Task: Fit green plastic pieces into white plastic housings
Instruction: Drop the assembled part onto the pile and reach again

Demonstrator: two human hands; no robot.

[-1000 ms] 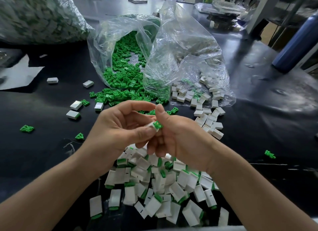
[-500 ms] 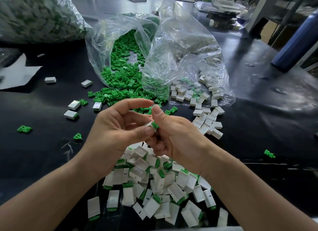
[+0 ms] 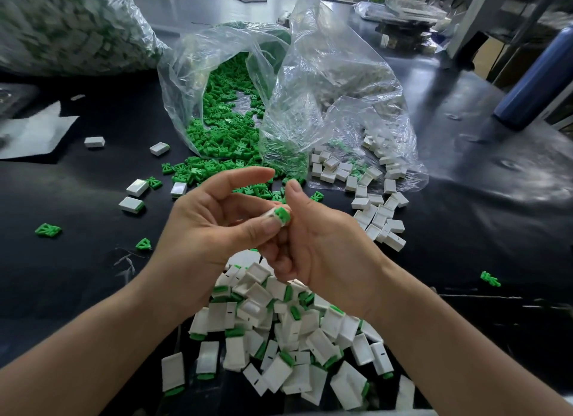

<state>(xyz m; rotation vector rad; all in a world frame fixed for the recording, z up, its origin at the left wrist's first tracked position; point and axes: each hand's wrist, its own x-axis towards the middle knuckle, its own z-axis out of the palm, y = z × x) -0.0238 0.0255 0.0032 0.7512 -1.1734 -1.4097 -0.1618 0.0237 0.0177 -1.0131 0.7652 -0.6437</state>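
Note:
Over the black table my left hand (image 3: 214,226) pinches a small white housing (image 3: 270,214) between thumb and fingers, its index finger raised straight. My right hand (image 3: 322,245) meets it from the right and holds a green piece (image 3: 282,214) at the housing's open end, thumb pointing up. Loose green pieces (image 3: 223,149) spill from a clear bag (image 3: 279,83). Empty white housings (image 3: 369,198) lie at the mouth of a second clear bag on the right. Below my hands is a heap of fitted housings with green ends (image 3: 279,338).
A large full bag (image 3: 68,25) sits at the back left and a white sheet (image 3: 34,133) lies at the left. A blue bottle (image 3: 536,80) stands at the right edge. Stray housings (image 3: 133,198) and green pieces (image 3: 48,230) dot the table (image 3: 465,229).
Both hands stay together at the same spot. The green piece now shows more plainly at the housing's end, and the right thumb has lifted a little.

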